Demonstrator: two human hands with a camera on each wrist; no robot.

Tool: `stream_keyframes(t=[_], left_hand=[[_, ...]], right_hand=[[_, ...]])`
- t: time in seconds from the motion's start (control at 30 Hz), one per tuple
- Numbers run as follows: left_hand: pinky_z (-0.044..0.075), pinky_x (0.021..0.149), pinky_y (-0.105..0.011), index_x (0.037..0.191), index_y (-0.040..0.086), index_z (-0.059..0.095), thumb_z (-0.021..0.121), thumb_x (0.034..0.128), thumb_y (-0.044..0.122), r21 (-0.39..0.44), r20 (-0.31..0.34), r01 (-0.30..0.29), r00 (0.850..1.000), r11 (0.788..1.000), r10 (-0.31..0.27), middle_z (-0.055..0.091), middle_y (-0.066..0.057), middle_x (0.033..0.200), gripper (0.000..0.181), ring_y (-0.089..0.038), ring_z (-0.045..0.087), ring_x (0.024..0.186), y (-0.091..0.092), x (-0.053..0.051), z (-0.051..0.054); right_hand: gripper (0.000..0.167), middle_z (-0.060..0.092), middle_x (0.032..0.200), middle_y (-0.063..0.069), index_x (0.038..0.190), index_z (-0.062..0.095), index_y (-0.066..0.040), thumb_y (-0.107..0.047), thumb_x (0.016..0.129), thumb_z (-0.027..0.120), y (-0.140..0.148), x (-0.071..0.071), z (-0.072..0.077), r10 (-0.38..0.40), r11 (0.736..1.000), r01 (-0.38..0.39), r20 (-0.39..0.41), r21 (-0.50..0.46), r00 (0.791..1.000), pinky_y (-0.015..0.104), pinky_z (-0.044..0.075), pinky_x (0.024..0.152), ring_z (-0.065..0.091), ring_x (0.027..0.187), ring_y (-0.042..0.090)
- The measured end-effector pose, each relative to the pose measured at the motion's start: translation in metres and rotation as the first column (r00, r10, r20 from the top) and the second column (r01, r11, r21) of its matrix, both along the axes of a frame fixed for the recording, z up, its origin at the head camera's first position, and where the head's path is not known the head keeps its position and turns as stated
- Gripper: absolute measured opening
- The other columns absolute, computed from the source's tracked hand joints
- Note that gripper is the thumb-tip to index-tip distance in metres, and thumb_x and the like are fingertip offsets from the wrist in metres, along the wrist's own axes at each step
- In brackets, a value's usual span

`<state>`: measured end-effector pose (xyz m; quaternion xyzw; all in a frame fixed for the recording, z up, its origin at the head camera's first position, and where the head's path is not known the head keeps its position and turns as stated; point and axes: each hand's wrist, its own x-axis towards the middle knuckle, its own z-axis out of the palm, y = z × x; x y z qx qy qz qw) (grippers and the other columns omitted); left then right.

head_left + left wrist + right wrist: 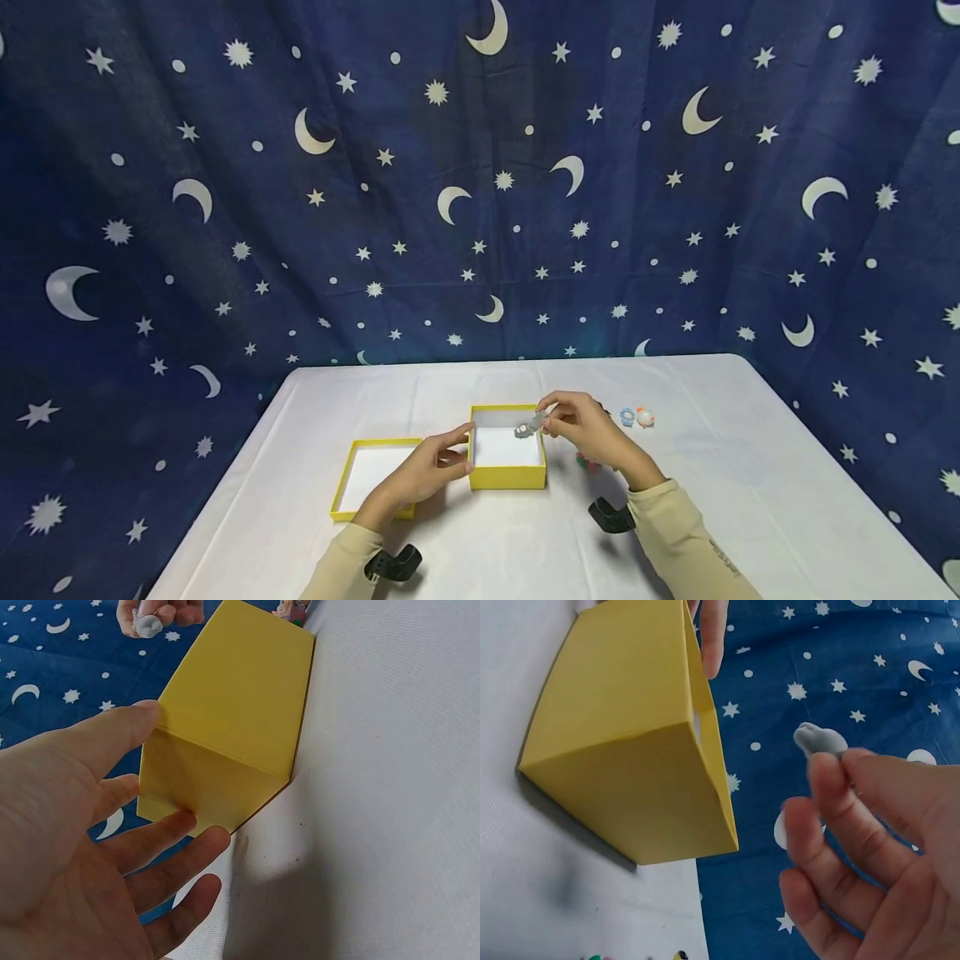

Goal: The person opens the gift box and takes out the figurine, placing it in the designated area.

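Note:
In the head view, an uncovered yellow box (507,478) with a white inside stands on the table. My left hand (429,468) touches its left side; the left wrist view shows thumb and fingertips against the yellow wall, fingers spread and only slightly bent. Between thumb and index finger, my right hand (588,427) pinches a small grey toy figure (529,426) above the right part of the box opening. The right wrist view shows the grey figure (821,740) with rounded ends; its exact kind is unclear.
The yellow-rimmed lid (371,477) lies inside up, left of the box. Right of the box are a small blue figure (627,417), a white and orange one (645,417) and a red and green one (588,462), partly hidden by the right arm. A starry curtain (420,208) hangs behind.

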<state>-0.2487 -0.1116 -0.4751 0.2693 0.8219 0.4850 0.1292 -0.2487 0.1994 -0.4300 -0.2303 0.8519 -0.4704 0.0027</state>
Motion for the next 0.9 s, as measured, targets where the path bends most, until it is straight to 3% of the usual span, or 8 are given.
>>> stream_keyframes(t=[0.17,0.37,0.5,0.67,0.9], left_hand=[[0.05,0.107,-0.051,0.157,0.006,0.036,0.063,0.1,0.016,-0.019,-0.012,-0.005,1.0,1.0,0.005,0.05,-0.026,0.15,0.064,-0.037,0.061,0.125,-0.002,0.0,-0.002],[0.051,0.107,-0.05,0.157,0.006,0.036,0.063,0.1003,0.016,-0.026,-0.027,-0.001,1.0,1.0,0.0,0.05,-0.026,0.15,0.063,-0.037,0.061,0.124,-0.003,-0.001,-0.001],[0.05,0.107,-0.051,0.157,0.006,0.036,0.063,0.1001,0.017,-0.027,-0.028,0.001,1.0,1.0,-0.002,0.05,-0.026,0.15,0.063,-0.037,0.061,0.124,-0.002,0.0,0.0],[0.05,0.107,-0.051,0.157,0.007,0.036,0.063,0.1002,0.017,-0.03,-0.02,-0.003,1.0,1.0,0.003,0.05,-0.025,0.15,0.063,-0.036,0.061,0.125,-0.003,-0.001,-0.001],[0.05,0.107,-0.05,0.157,0.009,0.037,0.064,0.1,0.019,-0.031,-0.014,-0.007,1.0,0.999,0.007,0.051,-0.022,0.151,0.064,-0.035,0.061,0.125,-0.003,-0.002,-0.002]], right_hand=[[0.021,0.07,0.074,0.003,0.116,0.066,0.002,-0.011,0.1,0.063,0.004,0.0,-0.005,0.0,1.0,0.001,0.016,-0.018,1.0,0.025,0.053,0.069,0.064,0.071,0.015],[0.022,0.073,0.091,0.014,0.121,0.063,0.003,-0.005,0.102,0.056,0.018,-0.002,-0.004,0.033,0.998,-0.032,0.016,-0.061,0.999,0.03,0.057,0.076,0.067,0.082,0.022],[0.025,0.072,0.1,0.018,0.124,0.06,0.007,-0.005,0.102,0.056,0.028,-0.004,-0.004,0.072,0.988,-0.069,0.022,-0.135,0.997,0.028,0.057,0.077,0.068,0.085,0.017],[0.029,0.073,0.105,0.007,0.126,0.059,0.007,-0.012,0.104,0.056,0.032,-0.005,-0.004,0.101,0.969,-0.095,0.013,-0.229,0.995,0.027,0.058,0.078,0.069,0.086,0.012],[0.02,0.073,0.101,-0.006,0.112,0.06,0.008,-0.009,0.103,0.057,0.031,-0.006,-0.002,0.044,0.945,-0.045,-0.01,-0.325,0.999,0.028,0.062,0.079,0.071,0.084,0.013]])
